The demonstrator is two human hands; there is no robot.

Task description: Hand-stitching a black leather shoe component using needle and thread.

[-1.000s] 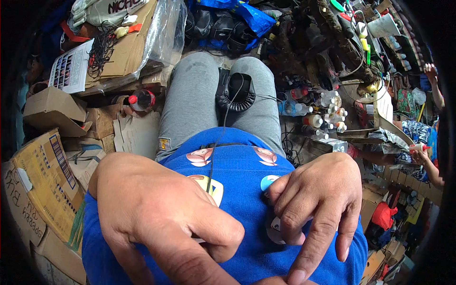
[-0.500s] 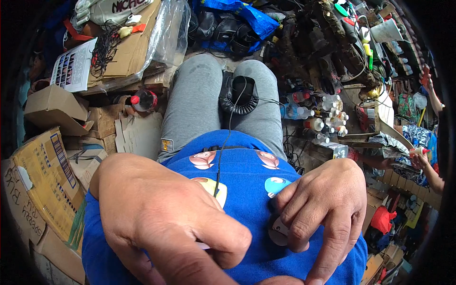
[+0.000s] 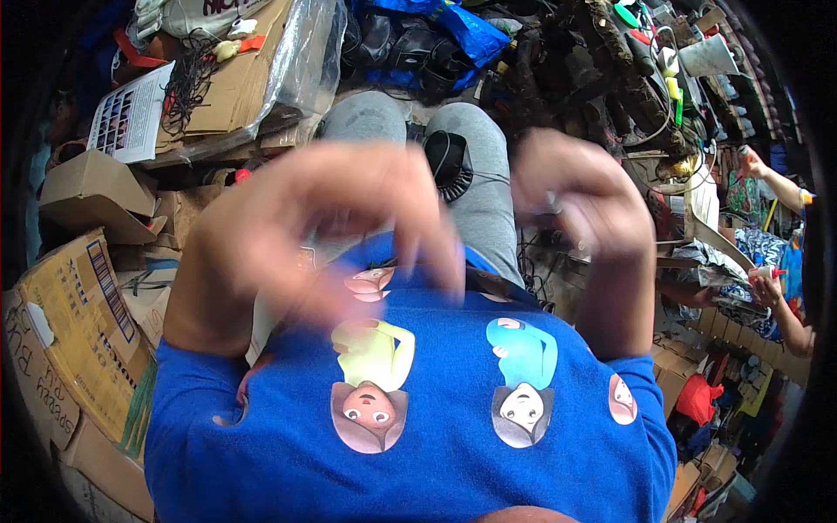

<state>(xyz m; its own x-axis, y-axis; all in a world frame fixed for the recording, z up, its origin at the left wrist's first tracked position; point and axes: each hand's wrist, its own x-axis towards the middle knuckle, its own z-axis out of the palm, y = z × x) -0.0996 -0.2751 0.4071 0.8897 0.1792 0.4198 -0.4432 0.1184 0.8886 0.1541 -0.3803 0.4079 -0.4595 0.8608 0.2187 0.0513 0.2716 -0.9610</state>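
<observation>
Between my knees sits a black shoe-like piece [image 3: 447, 164] with a ribbed, gathered rim; a dark cord [image 3: 490, 179] runs from it toward my right hand. My left hand [image 3: 353, 205] hovers above my lap, its bent fingers smeared by motion. Over my right thigh's outer side is my right hand [image 3: 580, 196], curled and blurred as well. A small pale spot shows at its fingers, too smeared to name. What either hand holds, if anything, cannot be made out.
Cardboard boxes [image 3: 87, 314] and a flat cardboard stack [image 3: 248, 87] stand at left. Cluttered tools and scraps [image 3: 628, 78] fill the far right. At the right edge, another person's hand [image 3: 767, 288] holds a white bottle with a red tip.
Both my hands have moved away from my chest, out over my lap. The cord no longer runs up across my shirt. The other person's upper hand has shifted inward.
</observation>
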